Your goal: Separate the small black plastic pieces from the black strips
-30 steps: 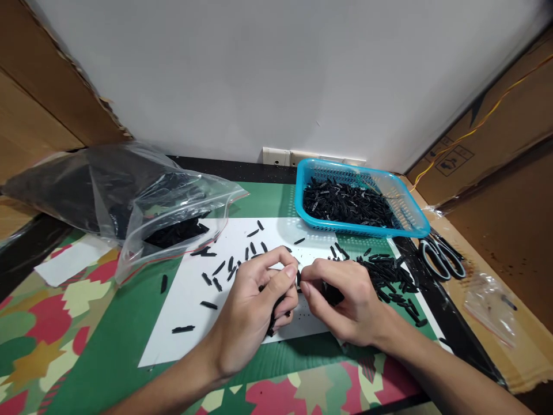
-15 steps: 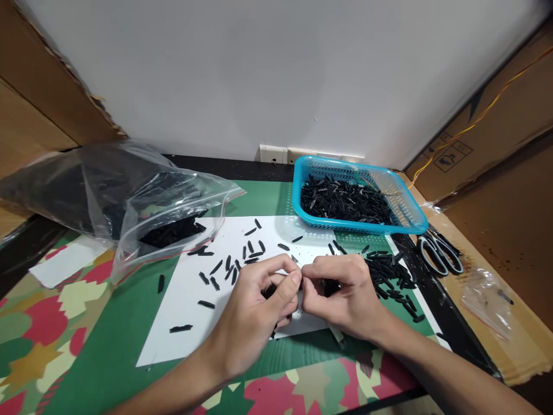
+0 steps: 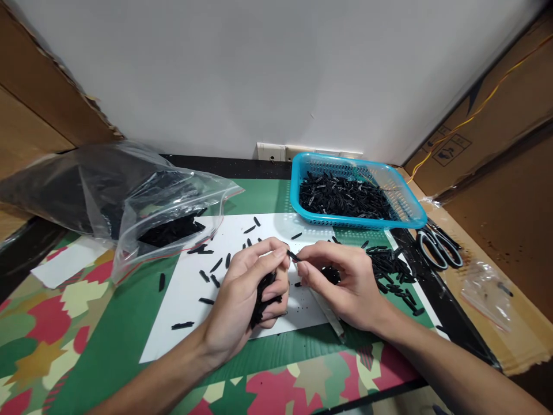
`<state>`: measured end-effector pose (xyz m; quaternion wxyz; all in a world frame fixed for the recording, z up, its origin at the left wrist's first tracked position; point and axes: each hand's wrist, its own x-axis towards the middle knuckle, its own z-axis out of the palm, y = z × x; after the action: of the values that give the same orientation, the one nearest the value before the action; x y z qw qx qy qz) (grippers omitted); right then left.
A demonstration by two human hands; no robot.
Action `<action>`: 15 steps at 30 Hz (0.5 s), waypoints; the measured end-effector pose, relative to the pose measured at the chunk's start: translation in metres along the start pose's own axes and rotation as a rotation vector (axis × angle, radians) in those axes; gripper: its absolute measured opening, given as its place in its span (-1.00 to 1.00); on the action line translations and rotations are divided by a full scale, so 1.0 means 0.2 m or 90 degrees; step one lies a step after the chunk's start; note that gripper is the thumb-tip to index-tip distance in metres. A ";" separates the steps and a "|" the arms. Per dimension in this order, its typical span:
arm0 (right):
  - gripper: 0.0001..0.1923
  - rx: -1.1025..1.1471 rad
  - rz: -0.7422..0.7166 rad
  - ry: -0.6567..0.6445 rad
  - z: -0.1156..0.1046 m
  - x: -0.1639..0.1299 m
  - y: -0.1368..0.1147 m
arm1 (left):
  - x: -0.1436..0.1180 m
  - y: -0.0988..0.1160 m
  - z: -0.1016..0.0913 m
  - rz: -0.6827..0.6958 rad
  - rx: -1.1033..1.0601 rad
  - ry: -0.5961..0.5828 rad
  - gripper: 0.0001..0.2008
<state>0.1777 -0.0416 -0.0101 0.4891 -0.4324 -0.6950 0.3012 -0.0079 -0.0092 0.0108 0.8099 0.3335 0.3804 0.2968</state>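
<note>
While my left hand [image 3: 246, 294] cups a bundle of black plastic strips [image 3: 262, 297], my right hand [image 3: 341, 285] pinches one short black strip [image 3: 292, 255] at its fingertips, above the white sheet [image 3: 190, 305]. Bare paper lies toward me; the blue basket [image 3: 408, 216] and clear bag [image 3: 173, 199] crowd the far side.

Left hand [image 3: 246, 291] cups bundle of black pieces [image 3: 262, 297]; right hand [image 3: 341, 285] pinches single black piece [image 3: 292, 255] at left fingertips. Blue basket [image 3: 404, 216] behind.
</note>
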 end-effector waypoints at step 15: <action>-0.85 -0.074 -0.126 0.027 -0.01 0.00 0.01 | -0.01 -0.01 0.00 0.011 0.023 -0.044 -0.67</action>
<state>0.1806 -0.0404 -0.0097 0.5050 -0.3956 -0.7401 0.2016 -0.0083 -0.0119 0.0090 0.8140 0.3612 0.3546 0.2851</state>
